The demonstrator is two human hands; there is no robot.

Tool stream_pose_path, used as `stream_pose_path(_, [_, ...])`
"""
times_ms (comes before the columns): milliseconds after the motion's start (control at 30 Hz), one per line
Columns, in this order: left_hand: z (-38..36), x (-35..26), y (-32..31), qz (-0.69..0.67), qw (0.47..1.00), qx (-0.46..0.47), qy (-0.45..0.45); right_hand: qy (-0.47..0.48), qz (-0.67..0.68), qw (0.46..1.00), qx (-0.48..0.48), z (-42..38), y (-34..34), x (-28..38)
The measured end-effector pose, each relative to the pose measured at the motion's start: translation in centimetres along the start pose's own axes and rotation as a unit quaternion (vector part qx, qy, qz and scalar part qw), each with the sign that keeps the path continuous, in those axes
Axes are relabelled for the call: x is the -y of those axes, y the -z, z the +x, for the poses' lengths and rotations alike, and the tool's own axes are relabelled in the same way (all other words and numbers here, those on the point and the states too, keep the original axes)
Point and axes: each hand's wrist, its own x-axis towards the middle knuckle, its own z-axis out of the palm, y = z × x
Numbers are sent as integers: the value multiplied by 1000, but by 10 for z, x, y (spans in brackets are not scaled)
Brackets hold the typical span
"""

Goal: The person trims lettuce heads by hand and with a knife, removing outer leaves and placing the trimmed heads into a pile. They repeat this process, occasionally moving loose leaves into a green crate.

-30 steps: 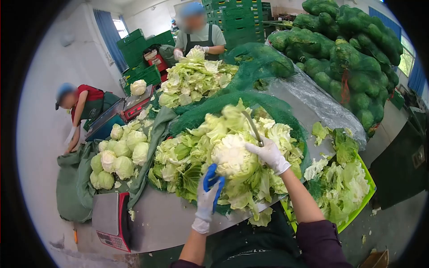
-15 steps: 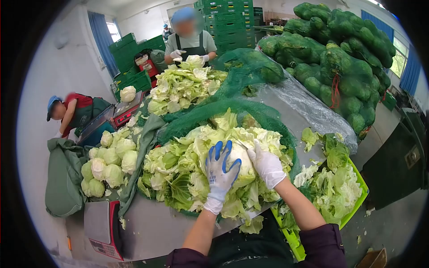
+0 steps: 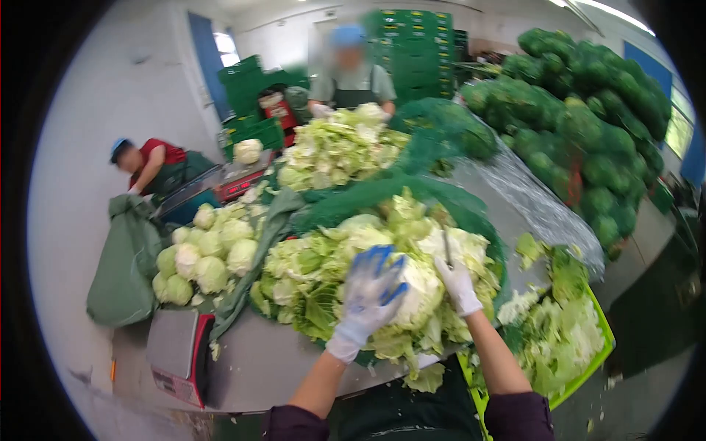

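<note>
Centrally, left hand (image 3: 370, 294), fingers spread, presses cabbage head (image 3: 421, 294); right hand (image 3: 457, 285) at 3 o'clock, fingers pinching knife (image 3: 446, 248); leaf pile (image 3: 316, 279) beneath.

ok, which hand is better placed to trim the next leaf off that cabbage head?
Right, probably. The right hand grips the knife at the cabbage head, blade up beside it. The left hand lies spread over the head, steadying it.

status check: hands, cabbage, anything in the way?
Left hand in blue-palmed glove flat on the pale trimmed cabbage head. Right hand in white glove grips a knife at its top. Loose green leaf pile crowds around it.
</note>
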Motion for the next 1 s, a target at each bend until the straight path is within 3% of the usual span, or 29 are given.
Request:
stream_pose_path(67, [3, 20, -20, -48, 997, 47, -22, 103, 61, 992, -43, -8, -7, 10])
stream_pose_path(133, [-4, 45, -39, -71, 997, 9, 17, 22, -82, 995, -43, -11, 5, 48])
stream_pose_path(200, [-8, 61, -42, -131, 979, -26, 151, 46, -130, 983, -124, 1, 1, 31])
stream_pose_path(267, [-16, 82, -54, -163, 950, -66, 260, 69, -74, 991, -85, -26, 5, 61])
stream_pose_path(300, [-17, 86, -57, -159, 948, -72, 265, 74, -21, 995, -62, -40, 3, 72])
stream_pose_path(367, [-22, 89, -62, -161, 906, -139, 366, 117, -36, 989, -79, -72, -35, 81])
stream_pose_path(433, [-28, 84, -64, -160, 907, -155, 357, 155, -52, 982, -99, -81, -43, 81])
stream_pose_path(500, [-26, 72, -56, -159, 909, -174, 343, 100, 47, 994, 1, -65, -34, 86])
stream_pose_path(600, [-27, 32, -31, 76, 956, -102, 265, 112, 52, 991, 54, -15, -30, 56])
stream_pose_path(667, [-34, 45, -46, 136, 973, -79, 167, 91, 59, 991, 75, -9, -17, 59])
stream_pose_path(700, [-27, 45, -41, 119, 975, -57, 179, 146, -80, 986, 12, -8, -19, 48])
stream_pose_path(767, [-17, 43, -30, 84, 974, -23, 208, 116, -191, 975, 4, -22, -16, 54])
stream_pose_path(900, [-15, 51, -41, -32, 981, -62, 183, 77, -220, 972, 22, -56, -6, 87])
stream_pose_path(1000, [-15, 46, -49, 1, 984, -79, 157, 71, -266, 961, 38, -49, -6, 90])
